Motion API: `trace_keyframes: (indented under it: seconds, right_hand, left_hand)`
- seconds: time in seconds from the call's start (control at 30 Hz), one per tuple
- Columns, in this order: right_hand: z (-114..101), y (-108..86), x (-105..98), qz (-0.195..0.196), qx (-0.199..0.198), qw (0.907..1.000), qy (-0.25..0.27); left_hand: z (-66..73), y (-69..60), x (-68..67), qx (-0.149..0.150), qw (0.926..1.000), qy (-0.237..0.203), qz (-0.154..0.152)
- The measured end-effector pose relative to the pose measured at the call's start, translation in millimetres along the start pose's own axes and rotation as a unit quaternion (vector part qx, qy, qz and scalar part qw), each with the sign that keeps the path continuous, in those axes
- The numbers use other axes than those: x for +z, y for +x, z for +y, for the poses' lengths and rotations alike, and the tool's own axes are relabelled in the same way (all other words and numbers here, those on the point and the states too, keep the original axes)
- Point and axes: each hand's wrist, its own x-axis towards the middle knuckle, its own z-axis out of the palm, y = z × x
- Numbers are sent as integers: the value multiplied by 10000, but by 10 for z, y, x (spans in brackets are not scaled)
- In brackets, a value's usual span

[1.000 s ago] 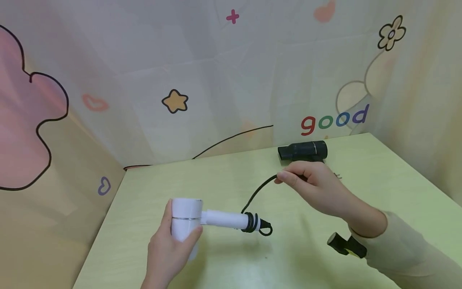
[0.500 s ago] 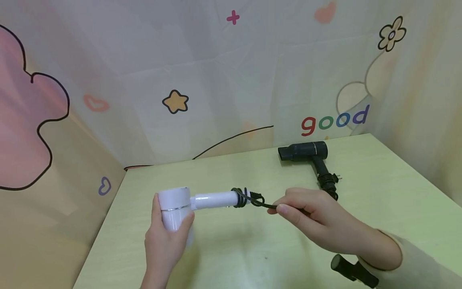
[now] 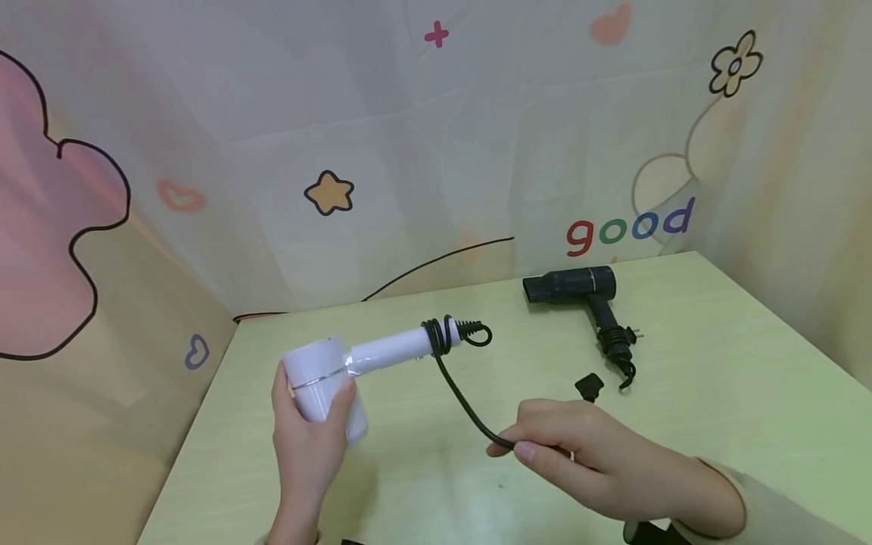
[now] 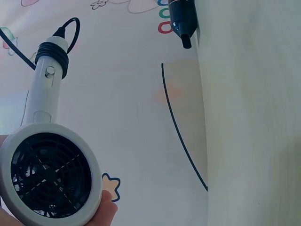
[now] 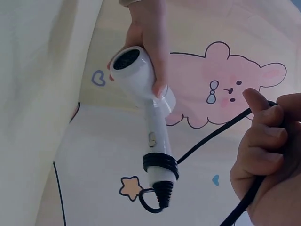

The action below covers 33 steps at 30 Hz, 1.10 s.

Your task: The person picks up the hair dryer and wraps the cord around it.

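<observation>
A white hair dryer (image 3: 391, 351) is held above the table by my left hand (image 3: 309, 446), which grips its barrel. In the left wrist view the dryer's round dark grille (image 4: 51, 175) faces the camera. Several turns of black cord (image 3: 436, 337) are wound round the end of its handle. From there the cord's free length runs to my right hand (image 3: 579, 446), whose thumb and fingers pinch it. The black plug (image 3: 589, 387) sticks out beyond that hand. In the right wrist view, curled fingers (image 5: 263, 136) close round the cord.
A black hair dryer (image 3: 571, 284) lies at the back right of the pale green table (image 3: 422, 484), its cord wrapped round its handle. Behind the table hangs a printed curtain (image 3: 409, 151). A dark device (image 3: 647, 532) sits at my right wrist.
My right hand has swung the cord from above the handle down and toward me. My left hand has raised and tilted the white hair dryer, handle end up. The plug has come into view.
</observation>
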Motion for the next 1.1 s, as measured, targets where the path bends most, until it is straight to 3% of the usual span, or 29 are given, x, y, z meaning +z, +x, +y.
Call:
trace_keyframes:
  seconds: [0.27,0.5,0.7,0.97,1.1]
  right_hand:
    - [77,-62,146,-222,69,9984,519]
    - [272,-58,242,-537,693,9921,900]
    - [501,-36,309,-625,988,9901,780]
    - [752,-14,303,-486,2086,9726,906]
    - [853,15,277,-455,2250,9692,890]
  left_hand:
    - [45,69,-4,-254,9962,-821,-114]
    - [99,96,-40,-714,9894,-1248,-200]
    - [153,77,-72,-1148,9803,-1548,-434]
    - [232,1,-101,-1208,9753,-1692,-752]
    - [257,-29,-99,-1204,9725,-1781,-898]
